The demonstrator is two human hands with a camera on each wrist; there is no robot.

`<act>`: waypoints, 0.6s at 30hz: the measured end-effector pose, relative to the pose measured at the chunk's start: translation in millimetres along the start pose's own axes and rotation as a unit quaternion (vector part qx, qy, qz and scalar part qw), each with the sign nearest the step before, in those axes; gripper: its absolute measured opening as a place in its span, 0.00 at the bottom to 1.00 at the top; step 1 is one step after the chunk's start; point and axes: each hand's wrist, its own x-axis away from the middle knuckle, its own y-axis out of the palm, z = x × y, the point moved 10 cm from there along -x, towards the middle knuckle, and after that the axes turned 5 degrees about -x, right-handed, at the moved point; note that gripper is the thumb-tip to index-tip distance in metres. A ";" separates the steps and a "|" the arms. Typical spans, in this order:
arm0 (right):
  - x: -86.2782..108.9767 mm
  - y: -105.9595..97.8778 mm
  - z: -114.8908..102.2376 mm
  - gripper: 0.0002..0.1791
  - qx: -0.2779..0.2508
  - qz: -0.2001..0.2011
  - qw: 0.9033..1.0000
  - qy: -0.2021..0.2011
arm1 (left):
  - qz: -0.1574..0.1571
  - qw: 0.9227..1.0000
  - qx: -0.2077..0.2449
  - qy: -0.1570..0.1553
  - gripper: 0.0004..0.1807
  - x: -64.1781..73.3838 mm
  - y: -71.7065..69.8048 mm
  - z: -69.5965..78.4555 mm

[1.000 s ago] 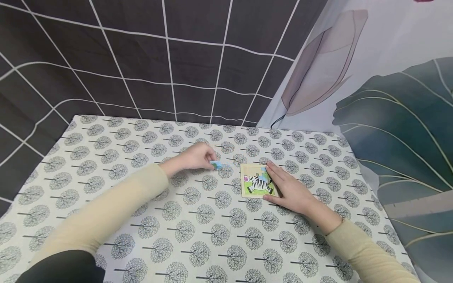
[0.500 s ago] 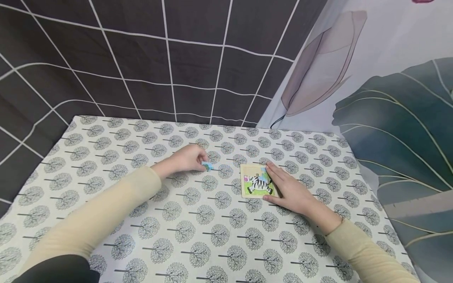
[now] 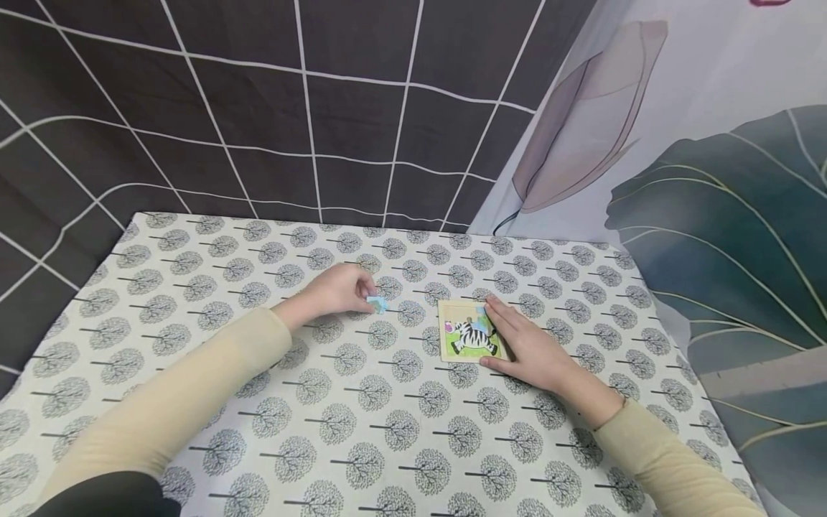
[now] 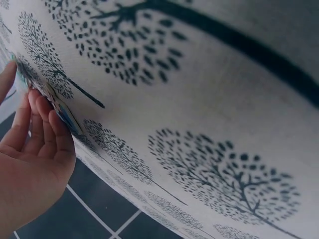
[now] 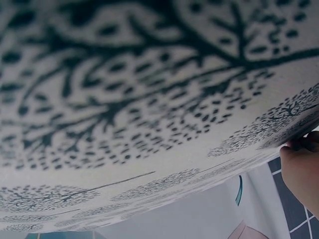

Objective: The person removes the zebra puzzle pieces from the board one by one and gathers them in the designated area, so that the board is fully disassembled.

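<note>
In the head view my left hand (image 3: 342,287) pinches a small light-blue jigsaw piece (image 3: 377,305) with a greenish patch, between thumb and fingers, close over the cloth. To its right lies a square wooden puzzle board (image 3: 444,352) with a zebra picture (image 3: 474,337) in its frame; bare wood shows along the upper left inside. My right hand (image 3: 526,348) rests on the board's right side, fingers stretched to the top edge and thumb at the bottom edge, covering that side. The left wrist view has the left hand (image 4: 42,134) low over the cloth, with the board (image 4: 67,117) partly behind its fingers.
A white tablecloth (image 3: 362,416) printed with dark trees covers the table. Behind it hangs a dark cloth (image 3: 258,108) with a white grid. On the right is a pale curtain (image 3: 711,79) with large leaf shapes.
My left hand has drawn slightly left, away from the board, and the jigsaw piece it pinches has turned a little. The right hand and the board have stayed in place.
</note>
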 end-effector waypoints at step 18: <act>1.0 -1.5 -1.1 0.57 0.007 0.006 1.000 -0.010 | 0.004 0.997 0.055 0.058 0.11 -29.2 10.2 55.5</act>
